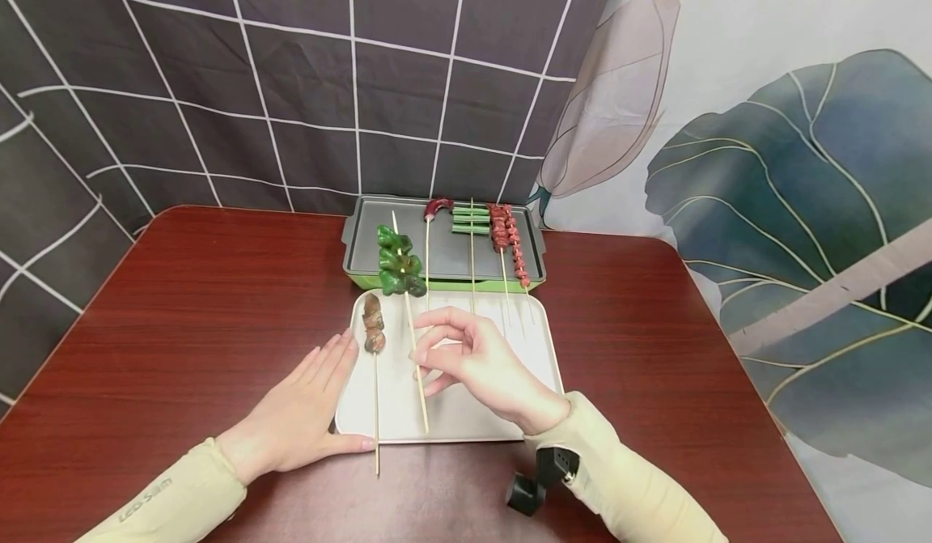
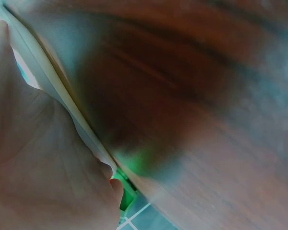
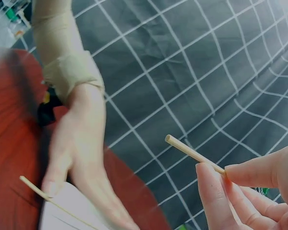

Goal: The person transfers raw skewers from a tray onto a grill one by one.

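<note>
My right hand (image 1: 484,357) pinches the stick of a skewer threaded with green pepper-like pieces (image 1: 400,264), held over the white tray (image 1: 502,389). In the right wrist view, thumb and fingertips hold the stick (image 3: 194,154) near its blunt end. My left hand (image 1: 298,413) lies along the tray's left edge with fingers straight, its thumb by the front corner. Beside it on the tray is a skewer of brown pieces (image 1: 374,328), its stick reaching past the front rim. The left wrist view shows the left palm (image 2: 43,158) against the tray's side.
Behind the tray stands a grey griddle (image 1: 371,243) with a green base. Skewers rest across it: a dark red piece (image 1: 438,206), green stalks (image 1: 462,219), red meat (image 1: 499,227) and small red pieces (image 1: 518,256). A gridded cloth (image 1: 306,74) hangs behind the red-brown table (image 1: 240,284).
</note>
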{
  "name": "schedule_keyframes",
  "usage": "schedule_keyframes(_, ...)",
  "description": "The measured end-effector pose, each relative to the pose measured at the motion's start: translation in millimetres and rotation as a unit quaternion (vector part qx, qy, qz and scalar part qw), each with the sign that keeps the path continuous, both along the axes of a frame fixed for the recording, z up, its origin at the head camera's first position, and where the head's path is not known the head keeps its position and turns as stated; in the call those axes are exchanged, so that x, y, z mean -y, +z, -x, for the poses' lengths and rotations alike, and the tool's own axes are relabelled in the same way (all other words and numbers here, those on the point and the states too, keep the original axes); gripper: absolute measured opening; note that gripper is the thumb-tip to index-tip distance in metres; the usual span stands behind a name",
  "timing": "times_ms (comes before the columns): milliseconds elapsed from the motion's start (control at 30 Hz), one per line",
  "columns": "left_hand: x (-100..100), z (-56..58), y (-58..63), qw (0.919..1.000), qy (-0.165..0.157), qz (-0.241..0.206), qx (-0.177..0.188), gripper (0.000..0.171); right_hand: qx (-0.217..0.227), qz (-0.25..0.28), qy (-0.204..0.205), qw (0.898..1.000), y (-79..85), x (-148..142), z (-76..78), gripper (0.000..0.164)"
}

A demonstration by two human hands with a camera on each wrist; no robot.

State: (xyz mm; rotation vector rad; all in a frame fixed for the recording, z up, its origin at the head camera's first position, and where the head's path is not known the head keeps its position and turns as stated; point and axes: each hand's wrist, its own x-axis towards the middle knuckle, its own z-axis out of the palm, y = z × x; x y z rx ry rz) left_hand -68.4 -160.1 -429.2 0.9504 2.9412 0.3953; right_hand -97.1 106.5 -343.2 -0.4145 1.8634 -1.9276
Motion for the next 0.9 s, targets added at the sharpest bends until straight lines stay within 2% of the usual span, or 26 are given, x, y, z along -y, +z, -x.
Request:
schedule_keyframes(300,0,0.0,-0.3,1.0,0.003,0.004,0.008,0.121,-0.026,0.015,-0.029,0.999,9.8,1,19.9,0.041)
schedule_keyframes(500,0,-0.4,-0.1,0.9999,0.003,0.003,0.01,0.12,-0.024,0.024,-0.05,0.998,14.4,5,34.0,0.039)
schedule_keyframes(900,0,0.2,1.2,0.9999,0.003,0.003,0.013,0.12,-0.007,0.01,-0.061,0.998,20.2,13,62.6,0.036)
